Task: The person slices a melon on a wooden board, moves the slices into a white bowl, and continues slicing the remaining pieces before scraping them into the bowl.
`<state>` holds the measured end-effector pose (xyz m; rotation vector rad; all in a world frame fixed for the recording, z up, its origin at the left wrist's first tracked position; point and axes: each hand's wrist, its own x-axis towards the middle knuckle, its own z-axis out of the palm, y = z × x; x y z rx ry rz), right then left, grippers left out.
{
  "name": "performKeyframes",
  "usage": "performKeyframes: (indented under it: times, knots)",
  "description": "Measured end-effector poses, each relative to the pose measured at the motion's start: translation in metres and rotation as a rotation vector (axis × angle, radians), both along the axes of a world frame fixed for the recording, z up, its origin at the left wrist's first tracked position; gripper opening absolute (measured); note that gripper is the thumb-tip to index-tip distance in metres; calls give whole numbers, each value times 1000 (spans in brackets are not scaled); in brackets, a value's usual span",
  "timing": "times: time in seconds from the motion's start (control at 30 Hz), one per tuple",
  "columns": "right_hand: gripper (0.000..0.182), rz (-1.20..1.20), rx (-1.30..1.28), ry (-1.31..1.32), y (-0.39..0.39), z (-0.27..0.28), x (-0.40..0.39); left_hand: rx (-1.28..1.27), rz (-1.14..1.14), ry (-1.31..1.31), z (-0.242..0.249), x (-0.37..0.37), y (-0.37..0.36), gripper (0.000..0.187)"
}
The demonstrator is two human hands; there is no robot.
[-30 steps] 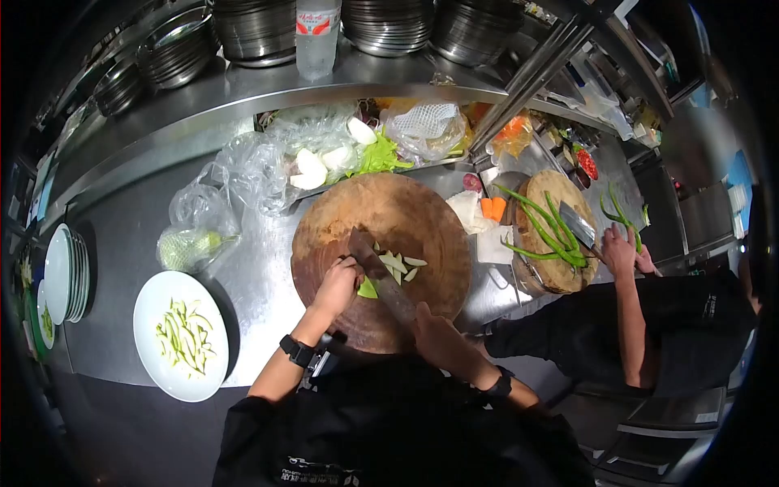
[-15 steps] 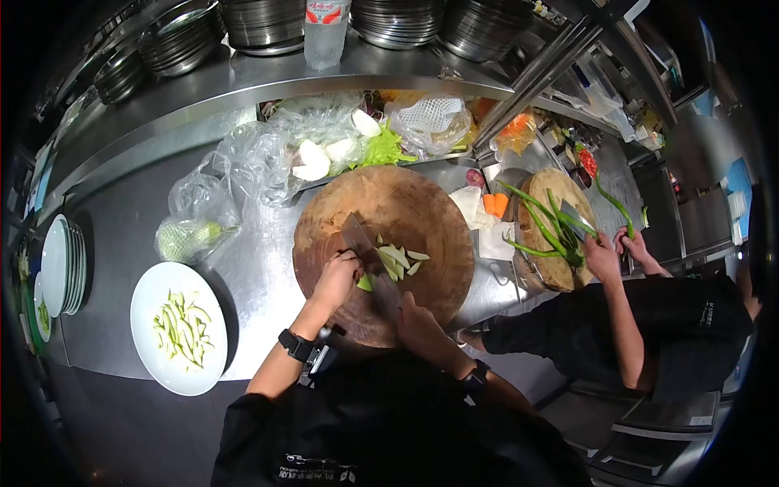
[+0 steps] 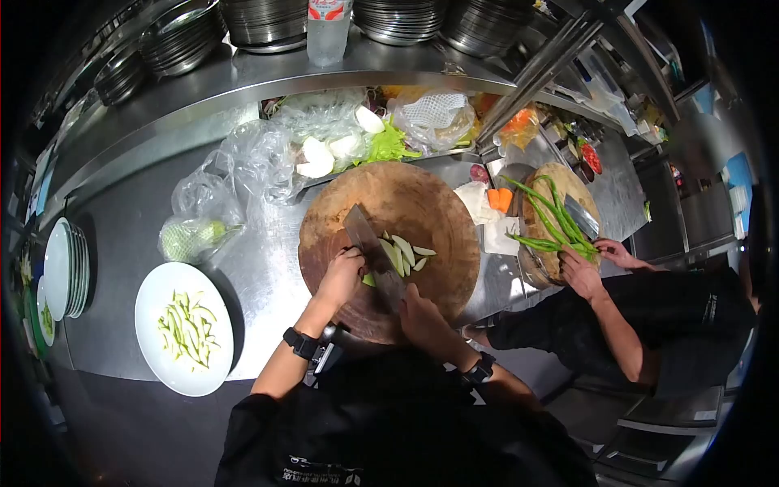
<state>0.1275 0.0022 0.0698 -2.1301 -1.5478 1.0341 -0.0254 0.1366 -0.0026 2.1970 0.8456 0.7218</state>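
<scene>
Steel kitchen tabletop (image 3: 260,284), shelf of stacked bowls above, and I'm looking straight down at a round wooden board (image 3: 406,211). My right hand (image 3: 418,312) is closed around the handle of a cleaver (image 3: 369,247); its blade runs diagonally up and left across the board, away from me. My left hand (image 3: 341,272) is curled, fingertips pressed down on a green piece (image 3: 369,280) that sits right against the blade's left side, near the handle end. Left hand is clearly the nearer one to that piece; the right only reaches it through the blade. Cut pale slices (image 3: 406,252) lie on the other side of the blade, to the right, just beside it, their long axes roughly parallel to the blade. So: uncut piece left of the blade under the left hand, finished slices right of it. Left of the board, well apart, a white plate (image 3: 154,325) carries thin green strips (image 3: 187,329); farther left a plate stack (image 3: 61,268). Plastic bags (image 3: 243,170) with vegetables sit behind the board. To my right a co-worker in black works at a second board (image 3: 568,191) with long green beans (image 3: 552,215); that person's hand (image 3: 580,272) rests at its near edge. Carrot chunks (image 3: 499,199) lie between the two boards.
</scene>
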Motion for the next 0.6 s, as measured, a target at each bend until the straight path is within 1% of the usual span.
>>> performKeyframes:
  times: [0.07, 0.1, 0.13, 0.17, 0.23, 0.27, 0.3, 0.33, 0.37, 0.43, 0.5, 0.57, 0.6]
  knots:
    - [22, -10, -15, -11, 0, 6, 5, -66, -2, 70, 2, 0, 0, 6]
    - [19, 41, 31, -41, 0, 11, 8, -60, -6, 69, 1, 0, 1, 6]
    - [17, 96, 77, -70, 0, 18, 9, -43, -16, 32, -2, 0, 2, 6]
    - [17, 97, 80, -70, -2, 27, 8, -29, -25, -5, -5, -1, 2, 7]
    - [21, 44, -35, -11, -8, 50, 2, -53, -24, -23, -6, -2, 2, 10]
    - [21, 48, -38, -15, -10, 41, 2, -80, -21, -42, -7, -2, 2, 14]
    - [20, 57, 38, -43, -12, 22, 2, -85, -16, -45, -4, -4, 3, 14]
    - [20, 63, 112, -70, -14, 12, -1, -59, -32, 47, 3, -7, 3, 19]
    - [20, 61, 108, -69, -14, 6, -6, -29, -52, 140, 7, -8, 3, 24]
    - [18, 6, 13, -108, -9, 2, -15, -31, -38, 108, 4, -11, -1, 24]
    - [18, 42, 46, -117, -11, 1, -5, -41, -40, 87, -3, -13, -9, 25]
    - [17, 85, 93, -135, -9, 7, 4, 29, 4, -4, -8, -11, -7, 17]
    - [19, 80, 84, -105, -11, 18, 3, 26, 6, -4, -7, -11, -8, 17]
